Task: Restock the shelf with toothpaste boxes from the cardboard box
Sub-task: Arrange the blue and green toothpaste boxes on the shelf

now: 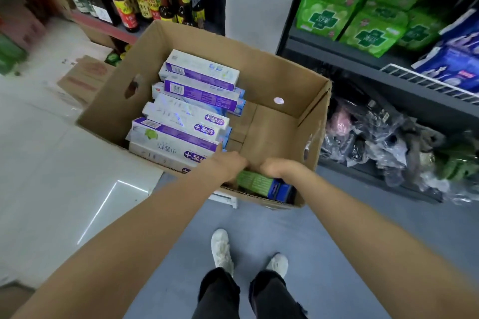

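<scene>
Here both the left hand (229, 164) and right hand (276, 167) reach into the cardboard box (274, 77), near the green toothpaste box (256, 184); their grasp cannot be told.

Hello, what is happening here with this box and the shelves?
A person stands in a shop aisle and reaches with both hands into an open cardboard box. The left hand and the right hand are at the near end of it, over a green and blue box; whether they grip it cannot be seen. A stack of purple and white toothpaste boxes fills the left side of the box. The right side shows bare bottom. Shelves with green packs stand to the right.
</scene>
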Motion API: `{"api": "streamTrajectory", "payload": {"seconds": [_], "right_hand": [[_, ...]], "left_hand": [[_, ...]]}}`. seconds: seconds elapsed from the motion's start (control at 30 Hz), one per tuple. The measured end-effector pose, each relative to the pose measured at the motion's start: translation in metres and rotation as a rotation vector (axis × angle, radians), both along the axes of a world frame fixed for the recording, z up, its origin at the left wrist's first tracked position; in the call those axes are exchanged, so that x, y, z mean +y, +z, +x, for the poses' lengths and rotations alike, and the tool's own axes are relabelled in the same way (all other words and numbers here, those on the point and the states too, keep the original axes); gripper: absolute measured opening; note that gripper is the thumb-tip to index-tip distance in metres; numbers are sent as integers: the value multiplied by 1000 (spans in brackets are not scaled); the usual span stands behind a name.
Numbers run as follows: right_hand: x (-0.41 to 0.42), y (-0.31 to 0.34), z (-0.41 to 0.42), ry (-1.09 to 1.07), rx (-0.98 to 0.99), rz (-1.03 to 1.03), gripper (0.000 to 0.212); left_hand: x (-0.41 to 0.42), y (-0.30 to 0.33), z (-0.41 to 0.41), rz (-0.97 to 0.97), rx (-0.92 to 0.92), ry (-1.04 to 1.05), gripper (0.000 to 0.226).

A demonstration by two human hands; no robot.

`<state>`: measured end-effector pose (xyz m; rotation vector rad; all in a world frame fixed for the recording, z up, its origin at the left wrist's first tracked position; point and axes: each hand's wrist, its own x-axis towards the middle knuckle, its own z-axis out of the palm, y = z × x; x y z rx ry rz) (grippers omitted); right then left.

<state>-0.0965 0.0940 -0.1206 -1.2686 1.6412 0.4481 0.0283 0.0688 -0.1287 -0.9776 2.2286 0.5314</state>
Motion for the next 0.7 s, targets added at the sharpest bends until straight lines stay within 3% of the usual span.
{"api": "streamTrajectory", "payload": {"seconds": [0.07,0.17,0.23,0.43,0.6,0.7], "right_hand": [[-3,-3,-7,-140,-48,16,39],[-4,-5,-19,-492,-181,99,13],[-6,-1,-26,-596,-240,89,16],[-21,40,-49,-894,-473,-93,12],[-34,85,-76,-1074,-709,-300,12],[-37,108,-107,-1104,-790,-443,14]], "left_hand": [[0,0,-3,-13,8,18,48],[-5,2,2,4,71,24,45],[-10,8,10,55,197,103,55],[-35,25,23,170,773,605,45],[-60,69,-16,342,1063,924,15],[-72,99,-53,466,1184,1090,11]]}}
